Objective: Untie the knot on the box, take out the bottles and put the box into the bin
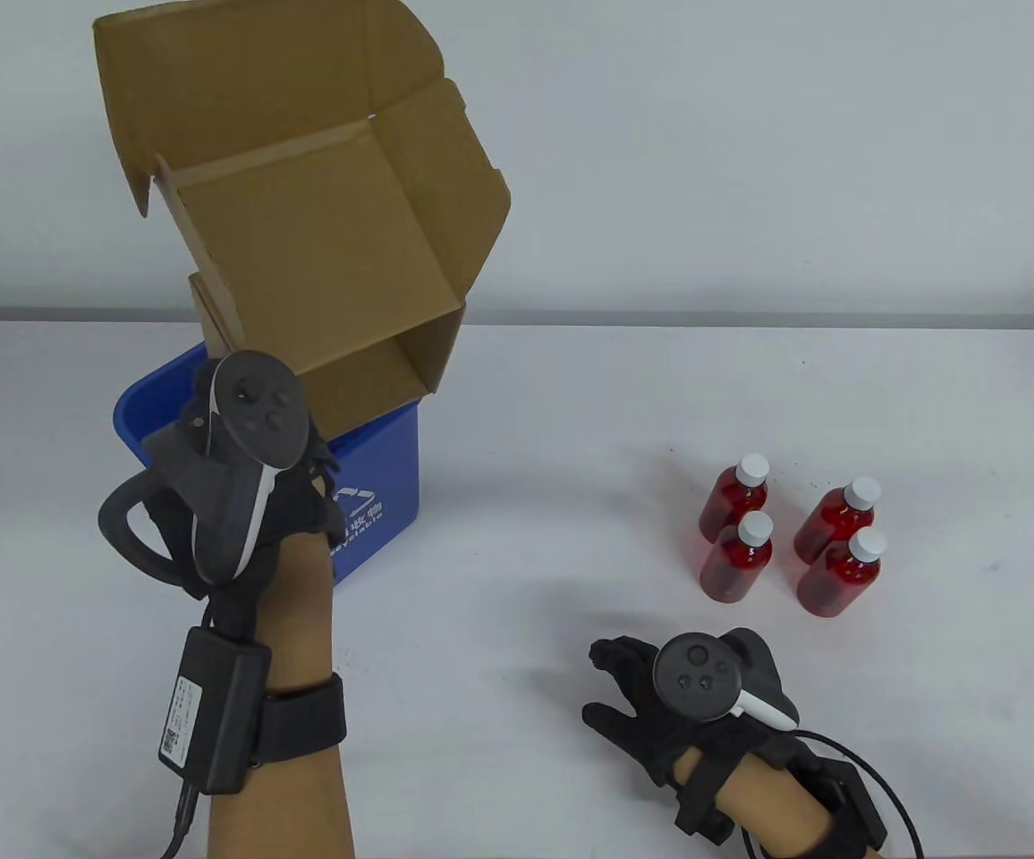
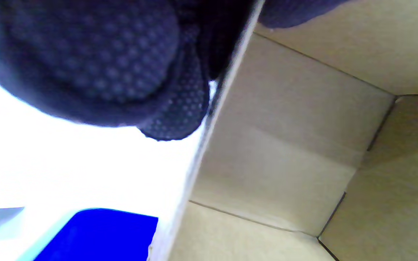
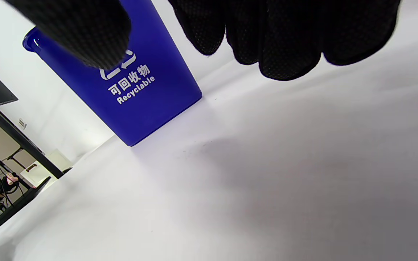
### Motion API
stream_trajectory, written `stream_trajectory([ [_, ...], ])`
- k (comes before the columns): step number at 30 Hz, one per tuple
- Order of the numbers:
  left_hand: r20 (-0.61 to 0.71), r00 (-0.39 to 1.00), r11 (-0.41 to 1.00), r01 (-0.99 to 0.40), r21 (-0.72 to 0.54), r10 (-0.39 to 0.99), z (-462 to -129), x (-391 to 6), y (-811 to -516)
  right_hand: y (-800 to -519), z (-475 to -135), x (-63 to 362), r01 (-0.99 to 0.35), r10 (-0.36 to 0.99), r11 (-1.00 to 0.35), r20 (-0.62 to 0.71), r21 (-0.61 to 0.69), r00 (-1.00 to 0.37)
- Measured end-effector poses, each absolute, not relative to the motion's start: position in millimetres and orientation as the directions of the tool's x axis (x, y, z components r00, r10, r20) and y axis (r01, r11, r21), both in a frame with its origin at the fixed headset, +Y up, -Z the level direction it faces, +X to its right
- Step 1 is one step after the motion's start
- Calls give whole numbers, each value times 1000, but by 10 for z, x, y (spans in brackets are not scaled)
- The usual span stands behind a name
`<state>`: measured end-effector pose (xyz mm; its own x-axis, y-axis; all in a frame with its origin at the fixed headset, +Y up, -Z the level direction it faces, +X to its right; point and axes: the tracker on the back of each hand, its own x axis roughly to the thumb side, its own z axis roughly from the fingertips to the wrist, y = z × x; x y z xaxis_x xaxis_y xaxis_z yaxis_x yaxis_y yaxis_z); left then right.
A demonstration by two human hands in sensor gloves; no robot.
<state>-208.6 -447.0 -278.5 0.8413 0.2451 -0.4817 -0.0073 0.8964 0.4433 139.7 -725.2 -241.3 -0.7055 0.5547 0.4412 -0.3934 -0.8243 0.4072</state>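
An open brown cardboard box (image 1: 302,224) stands tilted above the blue recycling bin (image 1: 383,501), its lower end inside the bin's mouth. My left hand (image 1: 302,465) grips the box's near wall; in the left wrist view the gloved fingers (image 2: 96,69) pinch the cardboard edge of the box (image 2: 285,145), with the bin (image 2: 100,235) below. Several red bottles (image 1: 790,537) with white caps stand in a cluster on the table at the right. My right hand (image 1: 633,689) rests flat on the table, fingers spread, holding nothing.
The white table (image 1: 517,429) ends at a pale wall behind the bin. In the right wrist view the bin (image 3: 132,90) shows a white "Recyclable" label, and a black-framed desk (image 3: 9,127) stands off to the left beyond the table.
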Motion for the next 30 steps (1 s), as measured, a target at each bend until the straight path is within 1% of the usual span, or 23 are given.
stream_trajectory([
  [8,-515,822,907,-3,421,241,-2837,-2132,-4572,-7243,-2411,1404,-397,556,-824,440,405,-705],
  [12,-553,808,909,55,413,203,-2825,-2164,-4555,-7249,-2398,1384,-387,550,-828,450,406,-704],
  [14,-564,800,910,54,411,207,-2823,-2191,-4561,-7247,-2393,1381,-385,549,-829,453,406,-703],
  [16,-576,789,916,43,398,214,-2828,-2209,-4598,-7250,-2394,1381,-385,548,-829,454,405,-703],
  [21,-618,771,942,73,327,154,-2878,-2256,-4758,-7252,-2390,1376,-382,548,-829,453,409,-703],
  [24,-630,759,953,38,300,168,-2907,-2293,-4849,-7252,-2386,1372,-379,546,-829,455,410,-703],
  [26,-629,751,953,-2,302,201,-2921,-2327,-4901,-7252,-2385,1371,-378,545,-831,456,409,-704],
  [28,-628,745,958,-52,281,225,-2946,-2346,-4947,-7253,-2385,1371,-378,545,-830,456,410,-704],
  [30,-617,740,961,-150,234,266,-2971,-2345,-4998,-7253,-2383,1368,-376,544,-831,456,410,-704],
])
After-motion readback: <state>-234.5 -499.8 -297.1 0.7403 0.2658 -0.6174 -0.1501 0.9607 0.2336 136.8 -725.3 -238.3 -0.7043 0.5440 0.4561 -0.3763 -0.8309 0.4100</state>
